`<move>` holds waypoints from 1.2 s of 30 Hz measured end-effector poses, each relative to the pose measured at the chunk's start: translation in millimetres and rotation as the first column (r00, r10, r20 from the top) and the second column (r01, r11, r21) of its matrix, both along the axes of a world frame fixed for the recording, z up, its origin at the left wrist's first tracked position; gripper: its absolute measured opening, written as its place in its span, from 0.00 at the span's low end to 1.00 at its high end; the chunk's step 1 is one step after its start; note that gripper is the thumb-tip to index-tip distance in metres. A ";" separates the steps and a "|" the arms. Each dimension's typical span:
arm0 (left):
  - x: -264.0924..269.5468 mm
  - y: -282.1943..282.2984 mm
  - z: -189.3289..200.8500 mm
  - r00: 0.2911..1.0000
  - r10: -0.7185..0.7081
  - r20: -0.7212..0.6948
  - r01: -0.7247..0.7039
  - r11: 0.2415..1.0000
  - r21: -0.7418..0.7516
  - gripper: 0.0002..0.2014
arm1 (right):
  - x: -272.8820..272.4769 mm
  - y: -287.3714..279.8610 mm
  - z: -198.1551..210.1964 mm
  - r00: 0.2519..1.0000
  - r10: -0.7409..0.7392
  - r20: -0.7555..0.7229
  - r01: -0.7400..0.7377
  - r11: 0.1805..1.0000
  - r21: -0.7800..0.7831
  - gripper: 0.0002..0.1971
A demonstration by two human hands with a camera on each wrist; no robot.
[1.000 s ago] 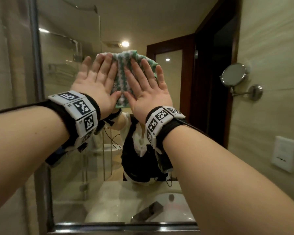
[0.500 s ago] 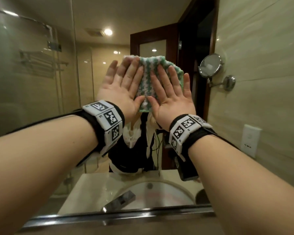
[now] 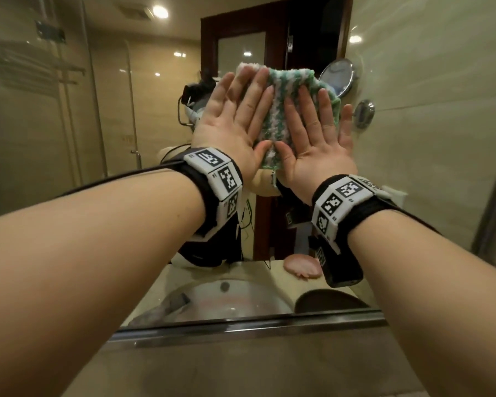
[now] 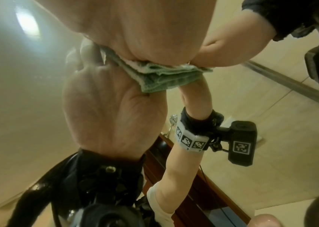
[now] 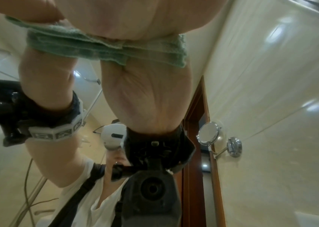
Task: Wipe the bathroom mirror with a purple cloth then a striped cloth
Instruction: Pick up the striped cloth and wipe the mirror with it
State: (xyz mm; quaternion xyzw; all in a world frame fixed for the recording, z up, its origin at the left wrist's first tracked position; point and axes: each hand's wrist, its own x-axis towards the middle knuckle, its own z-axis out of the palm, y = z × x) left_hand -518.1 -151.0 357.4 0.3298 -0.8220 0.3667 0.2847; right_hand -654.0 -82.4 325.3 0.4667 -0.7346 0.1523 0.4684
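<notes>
A green-and-white striped cloth (image 3: 278,116) lies flat against the bathroom mirror (image 3: 112,116), near its right side. My left hand (image 3: 235,121) presses its left half with straight fingers. My right hand (image 3: 315,130) presses the right half the same way, thumbs nearly meeting. In the left wrist view the folded cloth edge (image 4: 160,76) shows between my palm and the glass. The right wrist view shows the cloth edge (image 5: 106,49) under my palm, with both hands mirrored below. A pinkish-purple cloth (image 3: 301,266) appears reflected on the counter.
The mirror's metal bottom rail (image 3: 241,328) runs below my arms. Reflected in the glass are a white sink basin (image 3: 229,296), a dark wooden door frame and a shower screen. A round shaving mirror (image 5: 209,135) on a chrome arm shows near the cloth's right edge.
Both hands have slid the striped cloth to the right across the mirror, from near the shower-screen side toward the round shaving mirror. The hands stay flat on the cloth.
</notes>
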 end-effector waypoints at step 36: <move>233.5 -132.6 -0.3 0.885 0.465 -0.034 -0.462 0.884 0.076 0.35 | 246.4 -156.4 25.6 0.955 0.238 -0.179 -0.217 0.967 0.130 0.31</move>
